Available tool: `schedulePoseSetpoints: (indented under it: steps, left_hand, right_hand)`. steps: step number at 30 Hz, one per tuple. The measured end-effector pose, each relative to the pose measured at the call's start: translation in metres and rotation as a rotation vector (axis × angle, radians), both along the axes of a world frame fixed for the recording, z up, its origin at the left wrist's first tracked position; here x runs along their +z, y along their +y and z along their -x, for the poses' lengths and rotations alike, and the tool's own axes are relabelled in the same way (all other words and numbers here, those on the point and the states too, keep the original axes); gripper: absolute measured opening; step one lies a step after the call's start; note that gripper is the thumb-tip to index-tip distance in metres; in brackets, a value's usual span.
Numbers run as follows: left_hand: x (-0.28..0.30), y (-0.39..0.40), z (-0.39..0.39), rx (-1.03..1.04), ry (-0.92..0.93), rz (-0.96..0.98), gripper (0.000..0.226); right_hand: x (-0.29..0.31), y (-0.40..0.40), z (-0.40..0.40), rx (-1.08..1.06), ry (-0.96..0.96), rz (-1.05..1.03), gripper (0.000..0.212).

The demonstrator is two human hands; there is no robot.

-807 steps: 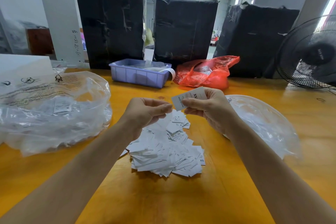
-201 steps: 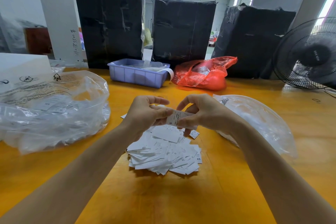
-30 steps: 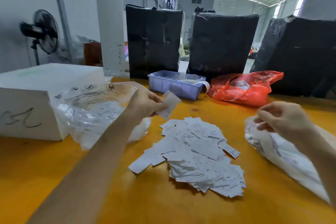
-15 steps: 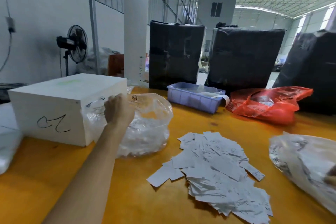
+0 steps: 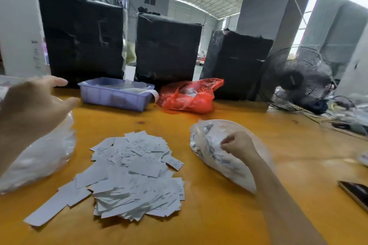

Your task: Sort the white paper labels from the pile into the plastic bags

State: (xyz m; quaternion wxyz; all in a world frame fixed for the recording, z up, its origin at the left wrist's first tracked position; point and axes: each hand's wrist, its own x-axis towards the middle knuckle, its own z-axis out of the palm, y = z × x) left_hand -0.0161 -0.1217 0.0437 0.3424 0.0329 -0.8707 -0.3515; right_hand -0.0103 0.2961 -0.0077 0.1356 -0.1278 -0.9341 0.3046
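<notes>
A pile of white paper labels lies on the orange table in front of me. A clear plastic bag holding labels sits to its left. My left hand hovers above that bag, blurred, with fingers spread and nothing in it. A second clear plastic bag with labels lies to the right of the pile. My right hand rests on this bag with its fingers curled into the plastic near the bag's upper side. Whether it also holds a label is hidden.
A blue plastic tray and a red plastic bag stand at the back of the table before three black wrapped bales. A black fan stands at the back right. A phone lies near the right edge.
My left hand has come up off the left bag and spread open, no label in it. The view has swung right, bringing my right hand on the right bag into sight.
</notes>
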Motion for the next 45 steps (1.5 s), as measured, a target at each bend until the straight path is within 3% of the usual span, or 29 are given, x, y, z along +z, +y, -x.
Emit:
schedulePoseSetpoints:
  steps: [3, 5, 7, 9, 12, 14, 16, 19, 23, 26, 29, 31, 38, 45]
  left_hand:
    - [0.003, 0.036, -0.026, -0.091, 0.041, 0.072, 0.039]
    - [0.002, 0.057, -0.04, -0.207, -0.013, 0.096, 0.033]
    - [0.004, 0.075, -0.051, -0.378, -0.174, -0.072, 0.034]
    - [0.006, 0.087, -0.058, -0.558, -0.325, -0.283, 0.059]
    - [0.0, 0.103, -0.063, -0.837, -0.512, -0.499, 0.096]
    - [-0.004, 0.108, -0.063, -0.935, -0.628, -0.601, 0.1]
    - [-0.007, 0.109, -0.062, -0.975, -0.69, -0.627, 0.086]
    - [-0.012, 0.107, -0.06, -0.891, -0.684, -0.704, 0.044]
    - [-0.02, 0.106, -0.056, -0.707, -0.618, -0.675, 0.027]
    - [-0.025, 0.106, -0.052, -0.651, -0.582, -0.736, 0.014]
    - [-0.03, 0.104, -0.049, -0.617, -0.57, -0.791, 0.014]
    - [-0.033, 0.104, -0.048, -0.607, -0.57, -0.816, 0.009]
    - [-0.034, 0.106, -0.048, -0.649, -0.618, -0.852, 0.021]
    - [-0.036, 0.106, -0.047, -0.606, -0.595, -0.846, 0.027]
  right_hand:
    - [0.014, 0.002, -0.002, -0.026, 0.167, 0.131, 0.017]
    - [0.032, -0.007, -0.011, 0.088, 0.19, 0.481, 0.012]
    - [0.052, -0.023, -0.023, 0.291, 0.159, 0.781, 0.003]
    - [0.065, -0.044, -0.031, 0.464, 0.112, 0.843, 0.006]
    - [0.067, -0.084, -0.041, 0.651, -0.006, 0.794, 0.011]
    - [0.061, -0.107, -0.047, 0.732, -0.071, 0.752, 0.008]
    - [0.054, -0.121, -0.05, 0.765, -0.083, 0.709, 0.008]
    - [0.049, -0.13, -0.05, 0.749, -0.081, 0.607, 0.012]
    - [0.041, -0.131, -0.043, 0.704, -0.102, 0.563, 0.02]
    - [0.027, -0.123, -0.03, 0.522, -0.008, 0.55, 0.023]
    - [0.0, -0.108, -0.015, 0.339, 0.043, 0.032, 0.025]
    - [-0.017, -0.107, -0.012, 0.293, -0.024, -0.155, 0.025]
    - [-0.035, -0.121, -0.007, 0.328, -0.022, -0.258, 0.046]
    - [-0.03, -0.116, -0.008, 0.352, -0.144, -0.051, 0.045]
